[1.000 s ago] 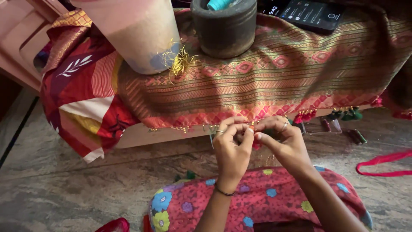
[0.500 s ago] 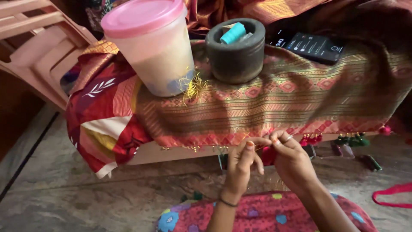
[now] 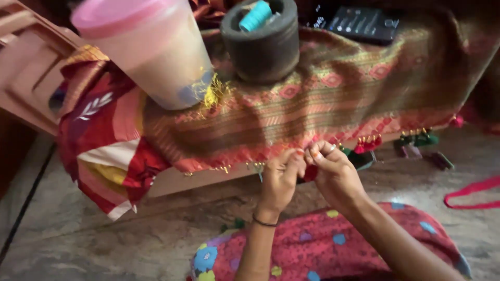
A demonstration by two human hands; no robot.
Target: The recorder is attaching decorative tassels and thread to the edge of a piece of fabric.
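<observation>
My left hand and my right hand meet at the hanging edge of a woven red, green and gold cloth draped over a low stand. Between the fingertips of both hands sits a small red tassel, pinched close to the cloth's border. More red tassels and green tassels hang along the same edge to the right. The frame is blurred, so any thread or needle is too small to tell.
On the cloth stand a translucent tub with a pink lid, a dark stone mortar holding a teal thread spool, and a phone. A plastic chair is at left. A red ribbon lies on the stone floor.
The camera view swung around. My hands stayed together at the cloth's edge, fingers reworking the red tassel, which shows more now than a second ago.
</observation>
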